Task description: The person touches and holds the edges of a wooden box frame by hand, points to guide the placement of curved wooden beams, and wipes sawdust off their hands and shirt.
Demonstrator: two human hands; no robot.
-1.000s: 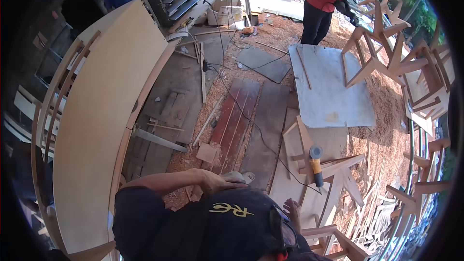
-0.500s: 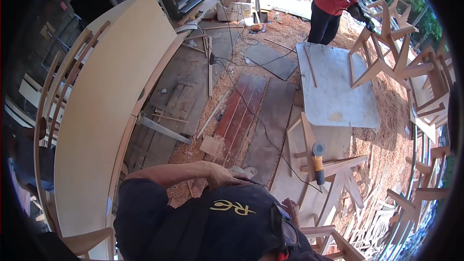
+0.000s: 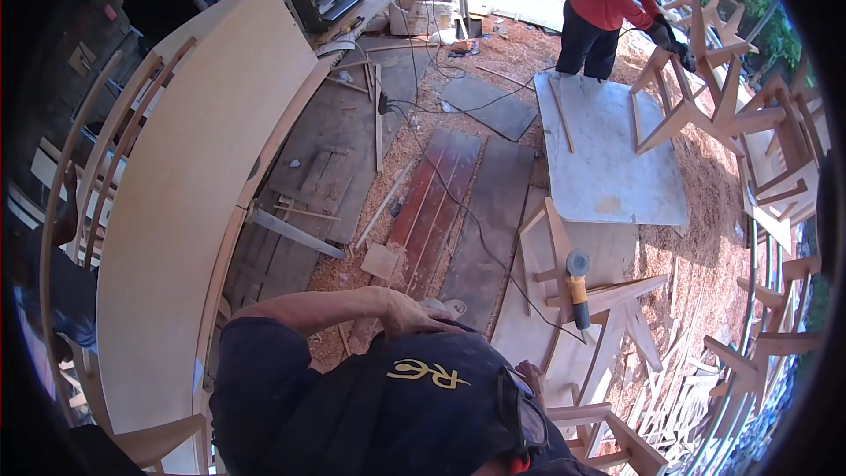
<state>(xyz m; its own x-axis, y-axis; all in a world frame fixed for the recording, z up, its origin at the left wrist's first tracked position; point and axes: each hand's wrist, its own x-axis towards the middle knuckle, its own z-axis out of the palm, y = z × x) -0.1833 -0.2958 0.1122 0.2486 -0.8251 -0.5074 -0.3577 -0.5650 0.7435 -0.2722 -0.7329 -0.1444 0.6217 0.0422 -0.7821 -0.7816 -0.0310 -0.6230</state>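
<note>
My left hand [image 3: 412,314] rests in front of my dark shirt [image 3: 388,414], its back showing and its fingers mostly hidden behind the cloth. To the right of the shirt, part of my right hand [image 3: 530,375] shows low by my body; the shirt and hanging goggles [image 3: 531,423] cover much of it, and anything it holds is hidden. Nearest to it, a yellow-and-black corded power tool with a round head [image 3: 577,289] lies on a wooden chair frame [image 3: 608,300]. Neither hand touches that tool.
A large pale wooden panel [image 3: 198,167] stands along the left. A white board [image 3: 608,159] lies ahead. A co-worker in red [image 3: 612,0] works at stacked chair frames [image 3: 705,97] on the right. A cable [image 3: 471,211] crosses the plank floor; sawdust surrounds it.
The view has shifted slightly, so the floor and boards sit a little higher and further left. The co-worker in red leans further over the chair frames. My hands stay nearly where they were.
</note>
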